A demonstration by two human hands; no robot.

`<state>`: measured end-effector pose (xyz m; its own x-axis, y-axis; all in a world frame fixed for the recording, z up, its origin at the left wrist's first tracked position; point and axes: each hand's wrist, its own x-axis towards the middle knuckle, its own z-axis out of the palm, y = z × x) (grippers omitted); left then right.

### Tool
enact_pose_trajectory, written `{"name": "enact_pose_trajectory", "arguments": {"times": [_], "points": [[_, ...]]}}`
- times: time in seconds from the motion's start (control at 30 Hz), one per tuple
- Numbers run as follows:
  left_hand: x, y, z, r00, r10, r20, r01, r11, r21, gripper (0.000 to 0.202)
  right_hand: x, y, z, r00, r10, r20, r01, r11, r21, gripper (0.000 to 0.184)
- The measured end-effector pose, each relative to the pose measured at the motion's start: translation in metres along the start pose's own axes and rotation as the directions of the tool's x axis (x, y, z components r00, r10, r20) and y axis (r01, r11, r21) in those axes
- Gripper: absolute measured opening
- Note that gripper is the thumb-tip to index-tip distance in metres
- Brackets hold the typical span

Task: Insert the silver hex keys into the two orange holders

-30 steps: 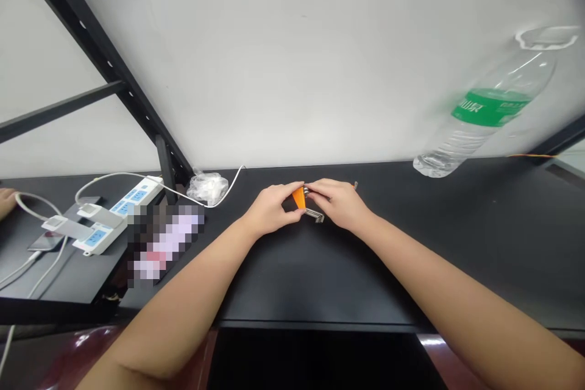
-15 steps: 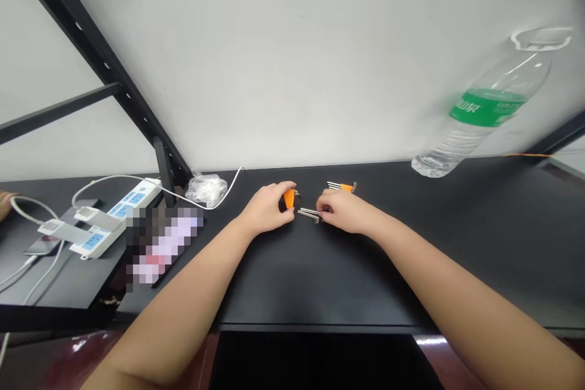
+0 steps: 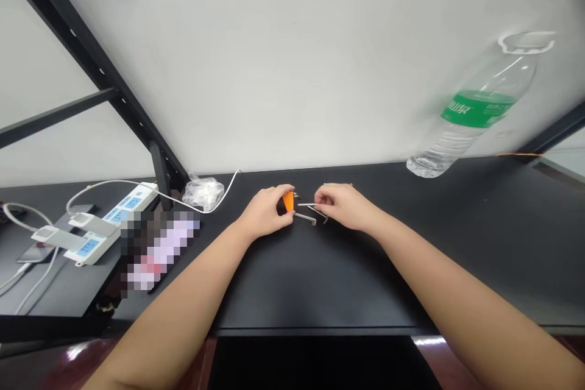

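Observation:
My left hand (image 3: 266,212) grips an orange hex key holder (image 3: 288,201) between thumb and fingers, just above the black table. My right hand (image 3: 340,204) pinches a thin metal hex key (image 3: 307,205), its free end pointing left at the holder. Below and between the hands, loose L-shaped hex keys (image 3: 307,218) lie on the tabletop. A second orange holder with keys, seen earlier behind my right hand, is now almost wholly hidden by it.
A large clear bottle (image 3: 473,113) with a green label stands at the back right against the wall. To the left are crumpled clear plastic (image 3: 203,193), a white cable (image 3: 231,186), a power strip (image 3: 132,201) and a black metal frame (image 3: 98,73).
My right hand has picked up a hex key from the loose ones and holds it level toward the holder. My left hand keeps the orange holder in nearly the same place.

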<state>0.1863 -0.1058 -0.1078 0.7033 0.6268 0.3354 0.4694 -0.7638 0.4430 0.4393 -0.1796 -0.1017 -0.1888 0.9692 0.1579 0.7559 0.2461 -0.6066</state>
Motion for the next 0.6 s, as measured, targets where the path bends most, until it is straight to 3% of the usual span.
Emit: {"name": "enact_pose_trajectory", "arguments": {"times": [0.1, 0.23, 0.6], "points": [[-0.0007, 0.0028, -0.0013, 1.000, 0.018, -0.012, -0.018, 1.000, -0.010, 0.056, 0.0008, -0.0027, 0.0042, 0.985, -0.078, -0.154, 0.081, 0.997, 0.015, 0.007], [-0.0015, 0.0053, -0.0030, 0.999, 0.030, -0.028, -0.030, 0.999, -0.015, 0.056, 0.0015, -0.0048, 0.0095, 0.958, -0.161, -0.238, 0.160, 0.987, -0.026, 0.011], [-0.0026, 0.0053, -0.0042, 0.999, 0.033, -0.005, -0.033, 0.999, 0.037, 0.055, -0.0023, -0.0102, 0.0091, 0.939, -0.281, -0.201, 0.252, 0.955, -0.158, 0.020]]}}
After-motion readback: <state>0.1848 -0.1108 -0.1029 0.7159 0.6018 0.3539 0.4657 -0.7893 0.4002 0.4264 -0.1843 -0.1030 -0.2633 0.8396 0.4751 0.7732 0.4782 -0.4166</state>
